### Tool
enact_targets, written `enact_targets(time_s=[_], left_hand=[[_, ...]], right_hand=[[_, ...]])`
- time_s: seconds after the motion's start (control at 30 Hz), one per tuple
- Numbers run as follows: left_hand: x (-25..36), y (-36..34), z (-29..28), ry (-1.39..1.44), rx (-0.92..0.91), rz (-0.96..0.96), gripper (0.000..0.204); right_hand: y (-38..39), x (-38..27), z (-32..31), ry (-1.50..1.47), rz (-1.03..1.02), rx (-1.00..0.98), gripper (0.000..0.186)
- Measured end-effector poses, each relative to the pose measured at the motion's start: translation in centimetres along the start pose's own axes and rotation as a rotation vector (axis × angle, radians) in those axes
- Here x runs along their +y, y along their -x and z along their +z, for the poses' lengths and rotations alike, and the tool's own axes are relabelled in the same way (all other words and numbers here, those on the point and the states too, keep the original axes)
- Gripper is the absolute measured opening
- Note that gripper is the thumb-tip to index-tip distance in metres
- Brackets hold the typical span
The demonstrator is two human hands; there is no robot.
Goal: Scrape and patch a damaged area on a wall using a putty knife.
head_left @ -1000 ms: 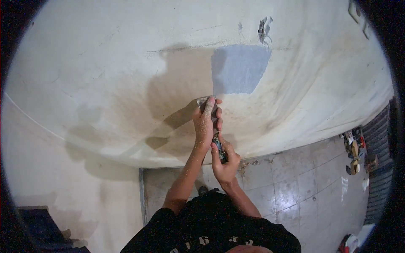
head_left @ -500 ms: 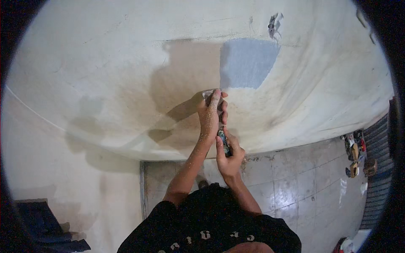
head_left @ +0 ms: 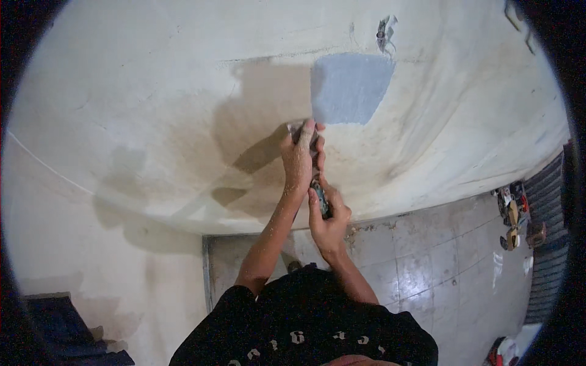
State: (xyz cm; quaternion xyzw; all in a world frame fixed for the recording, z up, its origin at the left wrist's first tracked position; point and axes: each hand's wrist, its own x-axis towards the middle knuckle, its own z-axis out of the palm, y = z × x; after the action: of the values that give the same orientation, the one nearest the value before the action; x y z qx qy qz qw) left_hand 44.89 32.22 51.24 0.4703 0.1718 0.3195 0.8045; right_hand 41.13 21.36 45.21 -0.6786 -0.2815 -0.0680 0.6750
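Against the pale wall (head_left: pixel 152 73), my left hand (head_left: pixel 296 161) grips a flat grey tool (head_left: pixel 295 129), its fingers curled around the right side and its thumb on top. Pale dust speckles that hand and forearm. Just below, my right hand (head_left: pixel 328 222) is closed on a teal, mottled handle (head_left: pixel 320 196) in line with the tool; whether both are one piece I cannot tell. The tool's top sits at the lower-left corner of a blue-grey patch (head_left: pixel 351 88) on the wall. My shadow falls left of it.
A damaged spot with exposed fittings (head_left: pixel 383 33) is higher on the wall. Below lies a tiled floor (head_left: pixel 427 268). At right, assorted objects (head_left: pixel 511 216) lie beside a corrugated grey panel (head_left: pixel 543 244). A dark shape (head_left: pixel 55 323) is at lower left.
Both hands and the tool have shifted upward in the view, slightly nearer the blue-grey patch. The patch and wall also appear shifted as the camera moved. The grips look the same.
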Motion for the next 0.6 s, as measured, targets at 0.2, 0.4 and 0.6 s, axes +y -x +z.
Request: enact_targets(time_s=[0.2,0.4,0.6], left_hand=[[-1.0,-0.4,-0.7,0.037,-0.001,-0.026,0.029],[-1.0,-0.2,-0.5,0.026,0.017,-0.025,0.029],[-0.5,-0.3,-0.1,0.024,0.001,0.02,0.03]], right_hand=[[0.0,-0.6,-0.1,0.03,0.023,-0.012,0.032],[0.1,0.2,0.0,0.052,-0.07,0.018,0.032],[-0.2,-1.1,-0.5,0.066,0.079,-0.052,0.032]])
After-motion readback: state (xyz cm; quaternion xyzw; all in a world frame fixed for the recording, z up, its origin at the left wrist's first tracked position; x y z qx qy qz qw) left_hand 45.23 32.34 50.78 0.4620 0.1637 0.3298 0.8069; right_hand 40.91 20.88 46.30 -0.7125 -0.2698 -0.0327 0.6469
